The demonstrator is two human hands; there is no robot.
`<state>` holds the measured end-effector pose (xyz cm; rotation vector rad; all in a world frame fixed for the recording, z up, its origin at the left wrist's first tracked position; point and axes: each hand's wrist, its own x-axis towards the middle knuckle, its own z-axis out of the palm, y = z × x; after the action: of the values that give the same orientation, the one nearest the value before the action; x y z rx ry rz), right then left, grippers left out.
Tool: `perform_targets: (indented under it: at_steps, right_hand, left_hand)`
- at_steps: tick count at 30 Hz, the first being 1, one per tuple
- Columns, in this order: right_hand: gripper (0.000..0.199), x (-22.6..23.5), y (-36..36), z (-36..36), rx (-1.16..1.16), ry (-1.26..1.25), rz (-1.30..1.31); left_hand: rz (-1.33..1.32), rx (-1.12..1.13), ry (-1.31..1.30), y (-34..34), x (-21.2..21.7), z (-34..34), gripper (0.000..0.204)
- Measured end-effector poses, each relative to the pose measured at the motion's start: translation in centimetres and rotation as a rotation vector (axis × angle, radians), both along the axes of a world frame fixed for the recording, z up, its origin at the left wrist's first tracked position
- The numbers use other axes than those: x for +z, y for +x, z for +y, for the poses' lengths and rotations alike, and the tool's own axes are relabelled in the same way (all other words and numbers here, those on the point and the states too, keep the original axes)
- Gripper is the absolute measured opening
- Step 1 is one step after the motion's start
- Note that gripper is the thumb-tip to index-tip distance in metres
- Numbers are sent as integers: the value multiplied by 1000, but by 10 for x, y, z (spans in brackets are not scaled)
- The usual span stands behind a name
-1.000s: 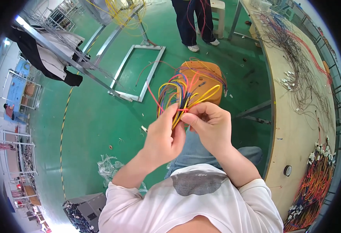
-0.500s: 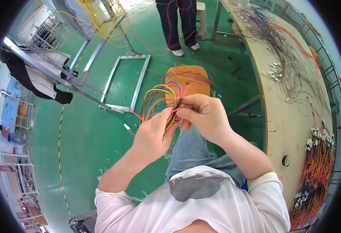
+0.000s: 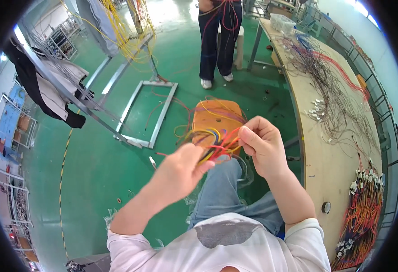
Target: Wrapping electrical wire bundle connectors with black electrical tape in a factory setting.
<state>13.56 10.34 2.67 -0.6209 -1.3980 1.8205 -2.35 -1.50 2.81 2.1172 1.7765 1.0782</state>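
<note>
Item: looped bundle of thin, plastic-coated wires in red, yellow, blue and black point(image 3: 214, 147), held up by the near edge of a rounded orange stool seat point(image 3: 203, 121). Left hand point(image 3: 180, 170): fingers wrapped round the bundle. Right hand point(image 3: 267, 148): fingertips pinched on red-orange strands point(image 3: 233, 137). Handling, as judged: light, flexible, springy, apt to splay; best gripped round the gathered middle.

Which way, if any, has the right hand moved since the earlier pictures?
Yes, rightward. Against the orange stool, the right hand has shifted, its pinch going from the stool's middle to about its right edge.
</note>
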Motion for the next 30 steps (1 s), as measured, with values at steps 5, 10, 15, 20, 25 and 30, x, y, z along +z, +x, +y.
perform_targets:
  at_steps: [5, 10, 15, 20, 25, 30]
  right_hand:
    - [6, 14, -11, -2, -114, 812, -51]
    - [10, 31, -25, 2, 277, 65, -149]
    - [13, 38, 2, 19, 155, -409, 379]
    - [10, 37, 25, 3, 251, -313, 243]
    - [13, 30, -6, -12, 451, -64, -151]
    - [14, 37, -13, -25, 577, -103, -106]
  left_hand:
    - [70, -19, -156, 6, -6, 10, 19]
    - [265, -172, -89, 13, -15, 23, 22]
    - [109, -110, 34, 2, 5, 13, 20]
    - [-410, -201, -196, 1, -5, 0, 17]
    - [-212, -225, -582, 9, -3, 2, 28]
    - [-125, -460, -399, 30, -11, 16, 20]
